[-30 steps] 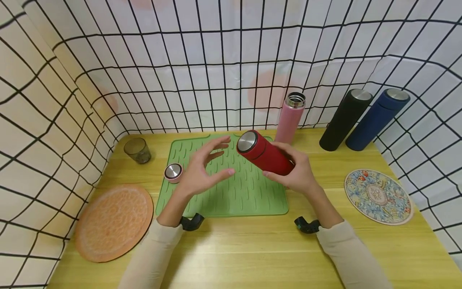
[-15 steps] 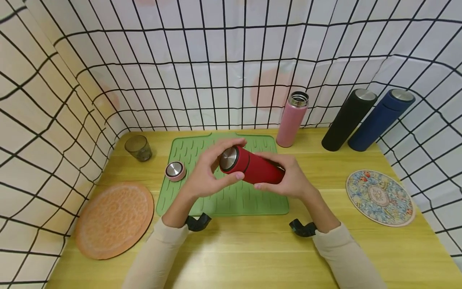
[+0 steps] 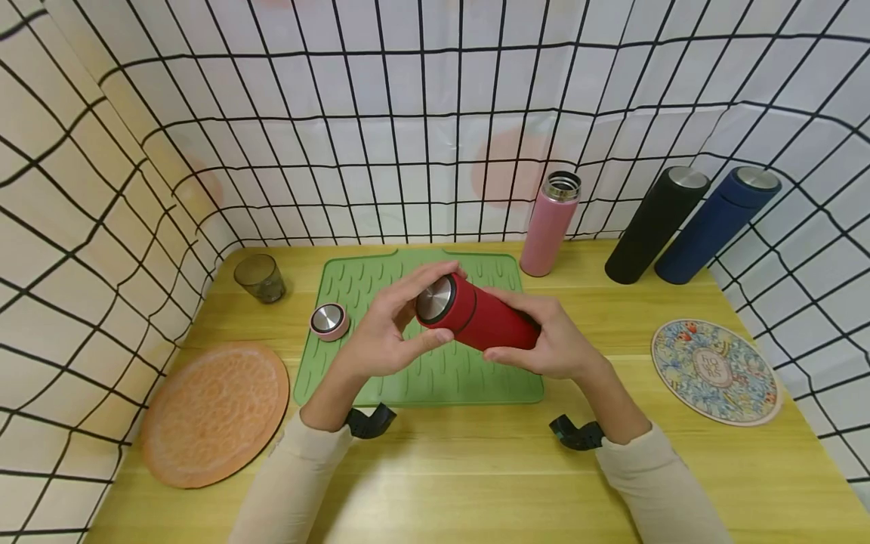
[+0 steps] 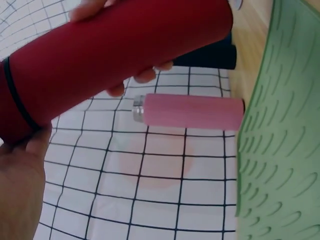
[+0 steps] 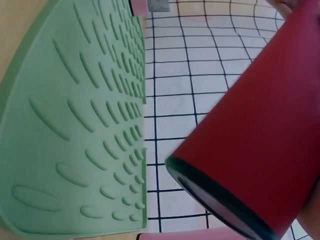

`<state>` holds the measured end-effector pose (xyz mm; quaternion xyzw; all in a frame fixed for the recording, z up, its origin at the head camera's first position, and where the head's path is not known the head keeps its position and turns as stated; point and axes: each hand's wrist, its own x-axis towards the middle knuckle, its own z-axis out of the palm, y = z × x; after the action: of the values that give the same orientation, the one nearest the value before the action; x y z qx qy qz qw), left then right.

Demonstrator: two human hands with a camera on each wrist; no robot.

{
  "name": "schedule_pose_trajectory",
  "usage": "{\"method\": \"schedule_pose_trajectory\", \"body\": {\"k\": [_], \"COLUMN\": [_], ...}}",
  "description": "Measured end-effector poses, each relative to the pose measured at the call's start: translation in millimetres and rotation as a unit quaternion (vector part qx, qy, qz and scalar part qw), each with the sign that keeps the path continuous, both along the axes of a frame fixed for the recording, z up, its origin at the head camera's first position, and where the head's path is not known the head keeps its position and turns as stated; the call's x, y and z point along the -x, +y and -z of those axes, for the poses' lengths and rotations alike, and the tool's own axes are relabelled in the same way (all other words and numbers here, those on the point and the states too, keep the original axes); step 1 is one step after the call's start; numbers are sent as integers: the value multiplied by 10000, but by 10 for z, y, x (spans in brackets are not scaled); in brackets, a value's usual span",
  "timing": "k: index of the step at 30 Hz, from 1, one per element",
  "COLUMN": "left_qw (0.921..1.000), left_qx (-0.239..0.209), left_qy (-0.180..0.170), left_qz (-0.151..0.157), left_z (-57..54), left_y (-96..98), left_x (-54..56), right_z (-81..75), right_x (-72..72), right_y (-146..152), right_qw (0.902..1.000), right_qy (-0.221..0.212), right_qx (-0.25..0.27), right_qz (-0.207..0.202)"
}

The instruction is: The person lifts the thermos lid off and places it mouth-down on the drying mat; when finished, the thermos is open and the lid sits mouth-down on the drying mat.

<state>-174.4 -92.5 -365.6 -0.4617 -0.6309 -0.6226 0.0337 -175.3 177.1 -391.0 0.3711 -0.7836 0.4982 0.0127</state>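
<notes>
A red thermos [image 3: 499,321] is held tilted above the green drying mat [image 3: 435,385], its steel-topped lid [image 3: 465,311] pointing left and up. My right hand [image 3: 560,340] grips the body near its base. Around the lid end curl the fingers and thumb of my left hand [image 3: 381,332]. The left wrist view shows the dark ring [image 4: 17,95] between lid and body, with the left fingers right at it. In the right wrist view the thermos's dark-rimmed base [image 5: 220,200] faces the camera, clear of the mat. A pink lid [image 3: 329,322] lies on the mat's left side.
An uncapped pink thermos [image 3: 549,227] stands behind the mat's right corner. Black [image 3: 655,227] and blue [image 3: 717,227] thermoses stand at the back right. A smoky glass [image 3: 260,278], an orange round placemat [image 3: 216,415] and a patterned one [image 3: 716,372] sit at the sides. A grid-patterned curtain [image 3: 408,143] encloses the table.
The red thermos has moved left and slightly down in my right hand. My left hand, earlier apart from it, has taken hold of the lid end. Little differs over the last half second.
</notes>
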Motion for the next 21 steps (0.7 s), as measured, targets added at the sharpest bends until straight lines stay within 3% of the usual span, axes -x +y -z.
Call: {"method": "schedule_pose_trajectory", "body": {"k": [3,5,9,11,12,15,18,19,21], "left_qw": [9992,9958,9785,9760,9799,9954,9984,9978,9973], "left_qx": [-70,-122,-249,-288,-298,-273,-325,-351,-408], "left_qy": [-34,-176,-755,-864,-834,-558,-328,-245,-78], "left_qz": [-402,-886,-1902,-1979,-1789,-728,322,513,611], "left_z": [29,47,62,59,58,51,45,44,41], "left_y": [17,36,98,101,90,14,-51,-64,-74], "left_x": [-7,-24,-67,-74,-72,-54,-41,-37,-30], "right_z": [9,22,49,47,38,-1,-40,-49,-64], "right_x": [-13,-15,-2,5,0,-26,-61,-71,-82], "right_y": [-41,-80,-148,-144,-131,-75,-43,-36,-29], "right_qw": [9993,9965,9838,9833,9857,9960,9998,10000,9998], "right_qy": [268,612,1376,1415,1317,701,134,1,-181], "right_qx": [-54,-101,-203,-233,-226,-172,-60,-29,20], "right_qz": [266,556,1132,1125,1029,526,92,4,-74]}}
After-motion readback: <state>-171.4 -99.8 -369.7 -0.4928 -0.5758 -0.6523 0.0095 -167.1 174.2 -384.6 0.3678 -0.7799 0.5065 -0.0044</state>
